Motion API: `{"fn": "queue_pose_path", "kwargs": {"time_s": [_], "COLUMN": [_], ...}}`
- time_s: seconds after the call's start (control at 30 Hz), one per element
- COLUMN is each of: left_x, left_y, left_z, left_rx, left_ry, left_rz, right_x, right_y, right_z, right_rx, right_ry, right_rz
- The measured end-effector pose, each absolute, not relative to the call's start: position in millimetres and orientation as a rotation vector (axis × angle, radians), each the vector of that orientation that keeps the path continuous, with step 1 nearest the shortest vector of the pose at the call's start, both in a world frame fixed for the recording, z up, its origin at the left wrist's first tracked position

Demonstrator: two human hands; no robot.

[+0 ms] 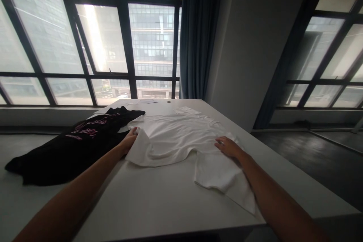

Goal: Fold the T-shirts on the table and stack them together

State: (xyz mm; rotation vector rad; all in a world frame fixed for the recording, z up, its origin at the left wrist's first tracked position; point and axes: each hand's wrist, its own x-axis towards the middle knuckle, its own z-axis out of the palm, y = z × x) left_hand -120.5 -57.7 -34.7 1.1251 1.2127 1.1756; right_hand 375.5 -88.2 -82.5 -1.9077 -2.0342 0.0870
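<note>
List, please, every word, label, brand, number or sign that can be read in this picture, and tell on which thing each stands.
Black garment: pink lettering in several lines, too blurred to quote with certainty.
White garment: no text can be made out.
Nothing else is readable.

Single head-worn view, looking forward and down along a white table (159, 196) from its near edge, which crosses the bottom of the frame. The wearer's left forearm (70, 206) and right forearm (272, 202) enter closest, from the lower corners. A white shirt (176, 132) lies at middle distance, centre frame; windows (150, 41), farther off, fill the upper left, their bars slanting near the margin.
</note>
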Motion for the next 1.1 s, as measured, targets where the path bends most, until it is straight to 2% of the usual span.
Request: {"fn": "queue_pose_path", "kwargs": {"time_s": [0.27, 0.47, 0.63, 0.77, 0.93, 1.1], "left_x": [-206, -232, -234, -245, -270, -282], "left_y": [-55, -73, -82, -68, -43, -28], "left_z": [-11, -11, -25, -43, -76, -85], "left_rx": [1.336, 1.208, 1.417, 1.754, 2.164, 2.17], "left_ry": [1.522, 1.446, 1.333, 1.303, 1.667, 2.118], "left_rz": [1.277, 1.352, 1.02, 0.999, 0.742, 0.523], "right_x": [384, 418, 438, 436, 434, 433], "right_y": [-89, -93, -101, -101, -99, -103], "right_z": [-79, -71, -69, -76, -88, -89], "right_rx": [-1.993, -2.1, -2.182, -2.177, -2.147, -2.127], "right_ry": [-1.959, -1.825, -1.789, -1.82, -1.872, -1.897], "right_rz": [0.204, 0.156, 0.182, 0.127, 0.046, 0.045]}}
